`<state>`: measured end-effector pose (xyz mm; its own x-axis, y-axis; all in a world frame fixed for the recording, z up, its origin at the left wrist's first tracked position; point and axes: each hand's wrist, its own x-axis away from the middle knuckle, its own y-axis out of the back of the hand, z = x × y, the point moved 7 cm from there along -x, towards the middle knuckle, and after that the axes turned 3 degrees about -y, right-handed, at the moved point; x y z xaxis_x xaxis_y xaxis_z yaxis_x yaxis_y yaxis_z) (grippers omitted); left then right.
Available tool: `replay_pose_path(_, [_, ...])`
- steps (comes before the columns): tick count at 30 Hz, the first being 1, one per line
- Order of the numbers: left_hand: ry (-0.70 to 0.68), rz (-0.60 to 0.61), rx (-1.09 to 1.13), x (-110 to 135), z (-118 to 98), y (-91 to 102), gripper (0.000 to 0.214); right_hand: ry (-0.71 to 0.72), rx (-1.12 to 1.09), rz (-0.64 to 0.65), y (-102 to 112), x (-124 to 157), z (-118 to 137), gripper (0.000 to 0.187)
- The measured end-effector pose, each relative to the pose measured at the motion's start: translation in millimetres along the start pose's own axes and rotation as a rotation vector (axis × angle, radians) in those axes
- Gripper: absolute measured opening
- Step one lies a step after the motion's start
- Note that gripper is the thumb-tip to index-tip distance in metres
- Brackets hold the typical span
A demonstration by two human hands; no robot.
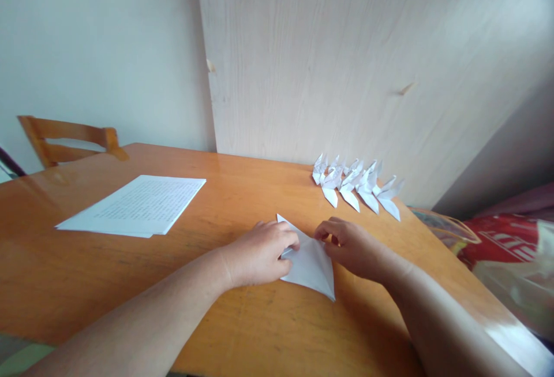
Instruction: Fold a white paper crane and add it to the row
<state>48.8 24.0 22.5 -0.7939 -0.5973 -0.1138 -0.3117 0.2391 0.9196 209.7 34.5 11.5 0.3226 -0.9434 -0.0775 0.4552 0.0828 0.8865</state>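
At the left edge of the folded paper (310,267), on or just above the table (242,331), the left hand (263,254) has its grip clamped; the right hand (354,248) touches the opposite edge, whether pinching I cannot tell. Uneven pulling could skew a crease, and a careless forward reach could topple the paper birds (367,191).

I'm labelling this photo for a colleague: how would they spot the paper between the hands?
On the wooden table, find the left hand and right hand. Between them is a white folded sheet with pointed corners. Unlike the printed pages at left and the origami birds beyond, it is touched by both hands.
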Motion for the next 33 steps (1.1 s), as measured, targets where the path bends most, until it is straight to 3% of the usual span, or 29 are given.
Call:
replay_pose_path(6, [-0.056,-0.014,-0.033,0.4,-5.0,-0.7,0.027,-0.067,0.035,-0.020,0.7,-1.0,1.5,0.004])
replay_pose_path(10, [-0.094,-0.005,-0.031,0.3,-5.6,-2.2,0.025,-0.108,0.082,0.025,0.0,1.1,-1.9,0.003])
replay_pose_path(16, [-0.100,-0.001,-0.030,0.3,-7.0,-0.1,0.013,0.015,0.073,0.119,3.1,7.7,3.3,0.022])
replay_pose_path(21, [-0.089,-0.018,-0.020,-0.2,-8.9,1.8,0.035,0.087,0.048,0.210,5.9,15.2,3.3,0.039])
replay_pose_path(33, [-0.048,0.003,0.002,0.8,-8.6,6.4,0.023,0.081,0.021,0.273,10.8,24.2,6.9,0.039])
